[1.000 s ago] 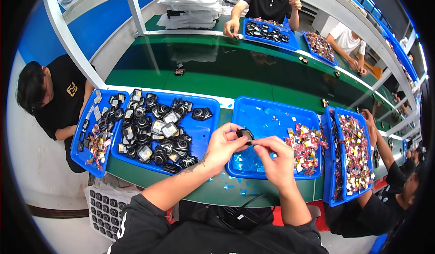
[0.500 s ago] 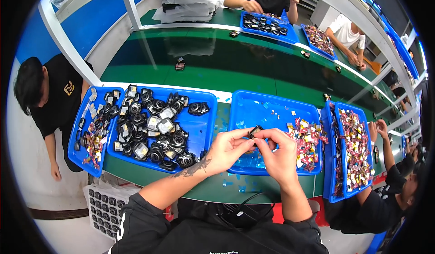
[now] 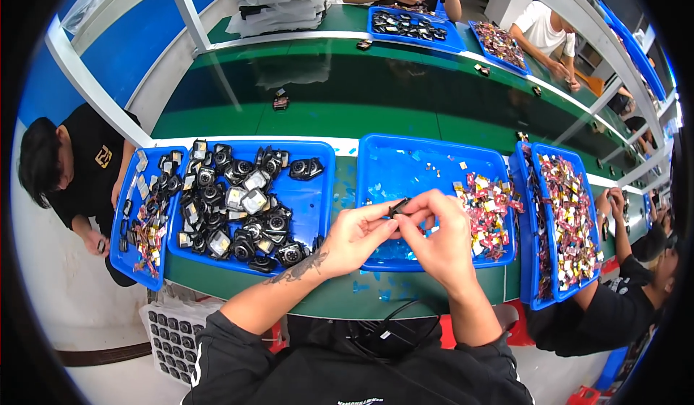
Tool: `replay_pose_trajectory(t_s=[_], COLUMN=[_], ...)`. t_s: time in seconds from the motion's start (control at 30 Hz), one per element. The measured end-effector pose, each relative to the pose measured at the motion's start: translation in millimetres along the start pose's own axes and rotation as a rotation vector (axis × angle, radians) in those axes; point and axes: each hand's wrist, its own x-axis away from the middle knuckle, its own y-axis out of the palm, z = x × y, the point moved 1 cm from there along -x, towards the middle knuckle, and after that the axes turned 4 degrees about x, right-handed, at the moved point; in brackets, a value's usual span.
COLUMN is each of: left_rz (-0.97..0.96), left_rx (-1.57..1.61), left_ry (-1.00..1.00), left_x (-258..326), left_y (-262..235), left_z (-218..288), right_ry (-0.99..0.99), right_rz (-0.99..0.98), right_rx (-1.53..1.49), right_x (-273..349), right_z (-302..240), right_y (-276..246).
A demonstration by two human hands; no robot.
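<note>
In front of me, over a blue tray, both hands meet on a small black housing. My left hand pinches its left side between thumb and fingertips. From the other side my right hand grips it with thumb and forefinger, so much of the part is hidden. Small red, white and yellow wired components are heaped in the tray's right half, with blue film scraps to the left. Left of my hands, another blue tray holds many black watch-like housings, some with clear or whitish faces.
Narrow blue trays stand at far left and stacked at right. Behind runs a green belt carrying a few loose parts. Co-workers sit across it and at my right; a person stands at left. White frame posts rise there.
The housing has turned and looks flatter between my fingers. The view has shifted slightly. The person at left has raised a hand toward the far-left tray.
</note>
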Motion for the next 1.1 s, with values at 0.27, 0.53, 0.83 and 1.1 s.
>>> replay_pose_trajectory(t_s=[0.27,0.53,0.83,1.1], left_rz=[0.186,0.096,0.038,0.019], left_rx=[0.119,-0.572,-0.816,-0.324], left_ry=[0.048,0.364,0.528,-0.047], left_x=[-2,3,3,1], left_y=[-1,1,0,-8], left_z=[6,18,21,4], right_ry=[0.140,0.347,0.333,0.341], right_rz=[0.111,0.001,-0.104,-0.111], right_rx=[-0.489,-0.723,-0.740,-0.760], right_x=[9,20,22,22], right_z=[30,20,30,26], right_y=[2,6,-5,-13])
